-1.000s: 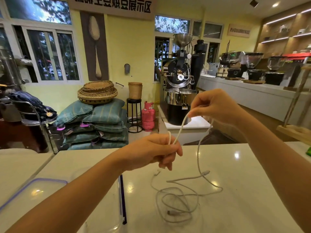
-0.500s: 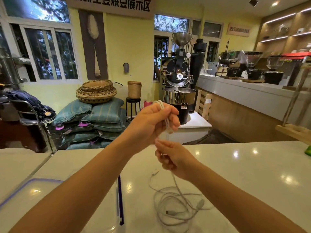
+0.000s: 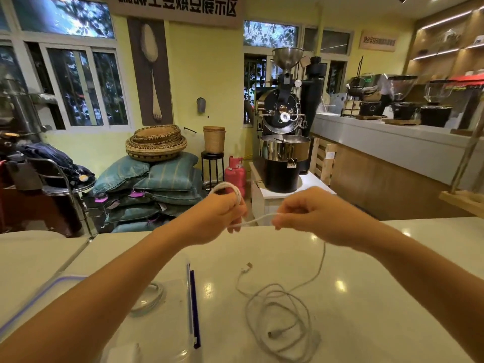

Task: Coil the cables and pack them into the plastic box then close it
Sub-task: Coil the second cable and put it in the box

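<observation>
While one coil (image 3: 153,301) sits in the box (image 3: 189,289), the left hand (image 3: 220,216) grips a few loops (image 3: 230,188) and the right hand (image 3: 309,218) pinches the cable (image 3: 259,219); most lies uncoiled.

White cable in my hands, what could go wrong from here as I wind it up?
1. The rest of the white cable lies in overlapping loops on the table. Pulling with your right hand could tighten them into a snag.
2. The coil is held only by your left hand, so it may spring apart before it reaches the plastic box.
</observation>
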`<control>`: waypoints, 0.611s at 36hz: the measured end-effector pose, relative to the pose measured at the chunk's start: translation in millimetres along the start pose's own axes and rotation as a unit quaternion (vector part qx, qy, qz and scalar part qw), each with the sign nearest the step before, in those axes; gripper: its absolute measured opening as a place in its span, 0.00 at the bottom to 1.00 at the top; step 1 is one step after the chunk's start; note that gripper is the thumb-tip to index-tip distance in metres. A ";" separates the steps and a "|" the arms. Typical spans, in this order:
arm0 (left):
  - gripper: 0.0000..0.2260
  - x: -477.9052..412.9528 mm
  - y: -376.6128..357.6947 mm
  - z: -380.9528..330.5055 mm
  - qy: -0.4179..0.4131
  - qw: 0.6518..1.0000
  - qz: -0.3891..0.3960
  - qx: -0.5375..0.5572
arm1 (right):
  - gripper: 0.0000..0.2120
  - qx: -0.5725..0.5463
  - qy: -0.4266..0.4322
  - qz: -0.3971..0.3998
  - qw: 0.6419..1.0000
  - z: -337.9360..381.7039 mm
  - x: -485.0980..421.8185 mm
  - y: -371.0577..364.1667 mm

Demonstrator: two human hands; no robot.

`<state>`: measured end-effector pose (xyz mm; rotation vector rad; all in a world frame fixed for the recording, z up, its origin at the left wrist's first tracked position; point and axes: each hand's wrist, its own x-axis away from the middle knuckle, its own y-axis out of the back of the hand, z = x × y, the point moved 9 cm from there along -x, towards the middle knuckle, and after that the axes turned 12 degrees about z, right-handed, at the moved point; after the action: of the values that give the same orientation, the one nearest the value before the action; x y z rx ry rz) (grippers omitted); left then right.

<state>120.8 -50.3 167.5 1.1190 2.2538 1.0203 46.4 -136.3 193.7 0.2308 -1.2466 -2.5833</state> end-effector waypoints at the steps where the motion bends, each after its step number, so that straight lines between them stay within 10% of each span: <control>1: 0.12 0.6 -7.3 1.9 0.000 0.999 0.022 0.025 | 0.09 0.003 0.012 -0.010 1.000 4.3 1.1 6.7; 11: 0.12 26.6 -60.1 -38.9 -0.113 0.953 0.152 0.236 | 0.05 -0.028 0.107 -0.100 0.989 -2.9 -13.8 60.0; 18: 0.06 35.8 -61.1 -83.7 -0.238 0.847 0.237 0.413 | 0.09 -0.261 0.151 -0.093 0.949 -26.0 -33.5 33.2; 22: 0.07 33.4 -42.6 -100.0 -0.268 0.845 0.180 0.426 | 0.30 -0.339 0.095 -0.078 0.933 -43.0 -48.7 -5.2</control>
<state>16.1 -83.1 197.3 1.9293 2.0384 -0.3008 103.0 -150.4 164.3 0.4315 -0.2342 -2.8558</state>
